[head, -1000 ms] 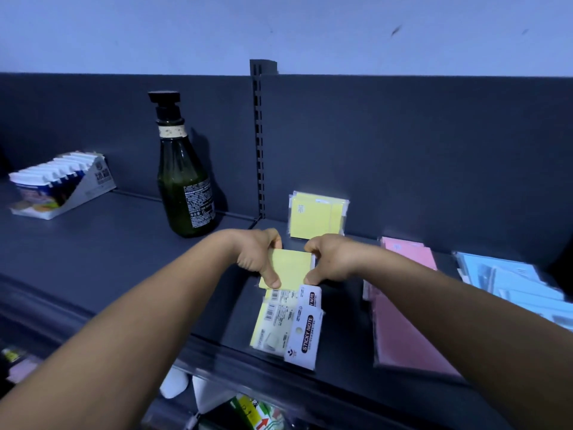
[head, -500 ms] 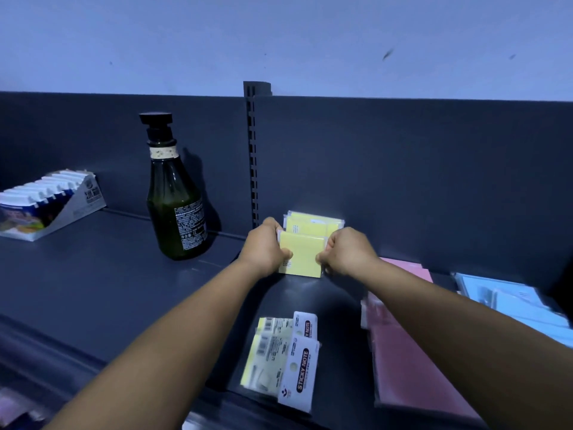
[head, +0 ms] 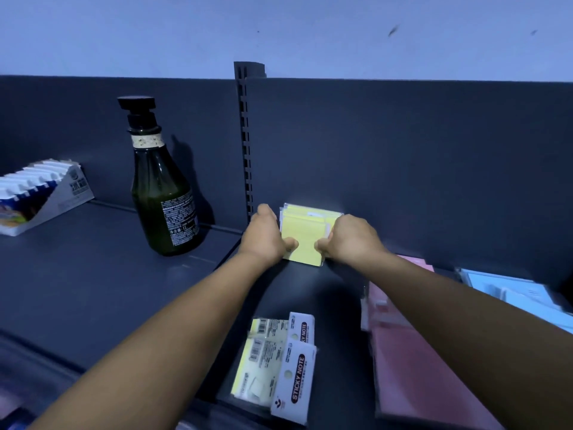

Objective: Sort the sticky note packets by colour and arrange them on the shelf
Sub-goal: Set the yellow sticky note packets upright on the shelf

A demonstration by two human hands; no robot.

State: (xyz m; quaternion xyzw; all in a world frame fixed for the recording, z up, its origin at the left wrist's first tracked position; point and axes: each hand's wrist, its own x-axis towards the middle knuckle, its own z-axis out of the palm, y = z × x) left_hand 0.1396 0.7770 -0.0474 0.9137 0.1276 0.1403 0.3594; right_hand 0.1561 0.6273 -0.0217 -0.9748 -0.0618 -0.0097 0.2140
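A yellow sticky note packet [head: 307, 243] stands upright against several other yellow packets [head: 310, 211] at the back panel of the dark shelf [head: 93, 290]. My left hand [head: 265, 237] grips its left edge and my right hand [head: 350, 240] grips its right edge, thumbs on the front face. Two more yellow packets [head: 273, 358] with white "STICKY NOTE" header cards lie flat near the shelf's front edge. Pink packets [head: 412, 352] lie to the right, partly under my right forearm. Blue packets [head: 521, 293] sit at the far right.
A dark green pump bottle [head: 161, 193] stands left of the slotted upright post [head: 245, 144]. A white display box of small packs [head: 37, 197] sits at the far left. The shelf's back panel rises right behind the yellow stack.
Both hands carried the yellow packet from near the front of the shelf back to the standing yellow stack, and it now stands against that stack. The camera came closer.
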